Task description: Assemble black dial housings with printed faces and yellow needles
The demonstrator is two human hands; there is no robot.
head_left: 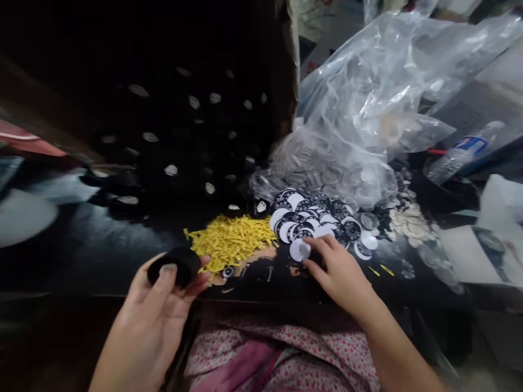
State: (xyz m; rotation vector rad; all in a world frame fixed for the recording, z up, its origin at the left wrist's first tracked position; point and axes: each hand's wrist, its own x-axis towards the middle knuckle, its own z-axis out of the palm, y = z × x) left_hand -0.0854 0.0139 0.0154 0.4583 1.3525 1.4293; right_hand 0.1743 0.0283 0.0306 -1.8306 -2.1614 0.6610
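One black round housing gripped in left hand at 7 o'clock, right hand pinching white disc off dial pile at centre, yellow pins alongside at 9 o'clock, finished black pieces heaped at 11 o'clock, many discs left.
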